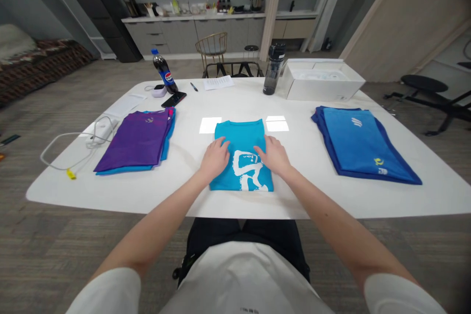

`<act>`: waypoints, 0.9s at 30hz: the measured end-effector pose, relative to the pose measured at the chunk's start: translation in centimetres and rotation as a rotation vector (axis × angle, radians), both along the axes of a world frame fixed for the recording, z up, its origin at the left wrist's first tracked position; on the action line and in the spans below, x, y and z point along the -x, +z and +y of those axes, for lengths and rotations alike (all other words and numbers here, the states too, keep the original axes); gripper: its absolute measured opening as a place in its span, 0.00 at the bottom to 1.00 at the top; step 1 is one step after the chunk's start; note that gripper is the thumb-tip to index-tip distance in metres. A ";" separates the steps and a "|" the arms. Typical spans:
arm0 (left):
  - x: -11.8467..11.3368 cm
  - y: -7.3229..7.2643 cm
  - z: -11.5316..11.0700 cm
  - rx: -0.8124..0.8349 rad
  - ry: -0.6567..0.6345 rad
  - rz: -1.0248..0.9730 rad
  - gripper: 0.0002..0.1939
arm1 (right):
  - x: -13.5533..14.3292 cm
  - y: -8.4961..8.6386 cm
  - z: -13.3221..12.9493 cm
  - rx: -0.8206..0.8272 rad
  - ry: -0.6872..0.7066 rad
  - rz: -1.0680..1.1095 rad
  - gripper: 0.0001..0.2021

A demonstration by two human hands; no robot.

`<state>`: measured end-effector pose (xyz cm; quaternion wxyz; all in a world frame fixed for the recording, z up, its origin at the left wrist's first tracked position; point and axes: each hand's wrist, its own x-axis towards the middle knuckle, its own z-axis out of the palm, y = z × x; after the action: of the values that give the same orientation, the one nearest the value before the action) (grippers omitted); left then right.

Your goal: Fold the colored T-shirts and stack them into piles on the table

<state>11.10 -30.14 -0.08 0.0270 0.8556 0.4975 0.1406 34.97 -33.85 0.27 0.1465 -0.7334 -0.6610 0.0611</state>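
A folded turquoise T-shirt with a white brush-style print lies flat at the middle of the white table, its neckline facing away from me. My left hand rests on the shirt's left edge, fingers loosely bent and thumb apart. On the opposite edge lies my right hand, its thumb spread over the cloth toward the print. Neither hand is lifting the fabric. The undersides of my fingertips are hidden.
Folded purple and blue shirts are stacked at left, blue shirts at right. Farther back stand a cola bottle, a phone, a dark tumbler and a white box. A charger with a cable lies left.
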 end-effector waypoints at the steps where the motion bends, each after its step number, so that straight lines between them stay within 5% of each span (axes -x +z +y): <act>1: -1.2 -0.4 1.3 -0.004 -0.017 0.006 0.24 | 0.7 -0.2 1.5 -0.017 0.033 -0.015 0.34; 5: -3.3 -1.9 5.6 0.095 0.023 0.036 0.29 | 2.4 -1.7 6.0 0.060 0.114 -0.036 0.32; 12: -1.1 -3.5 8.6 0.220 0.261 -0.010 0.36 | 0.7 -4.0 7.8 0.093 -0.027 -0.044 0.36; 16: -1.2 -3.3 9.1 0.149 0.335 -0.038 0.34 | -0.1 -4.0 8.6 -0.042 -0.246 -0.015 0.36; 19: -1.2 -2.9 10.6 0.108 0.376 -0.097 0.34 | -1.0 -4.0 9.6 -0.078 -0.288 0.038 0.31; 24: -1.0 -2.2 14.7 0.378 0.564 -0.202 0.33 | -2.3 -4.1 11.4 -0.013 -0.307 0.166 0.24; 27: -1.1 -1.9 16.0 0.484 0.547 -0.242 0.23 | -2.4 -3.8 11.7 0.023 -0.296 0.224 0.19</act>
<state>12.24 -14.11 -2.00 0.2483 0.6374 0.7193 0.1212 37.38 -22.17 -3.56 0.2183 -0.8130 -0.5244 0.1279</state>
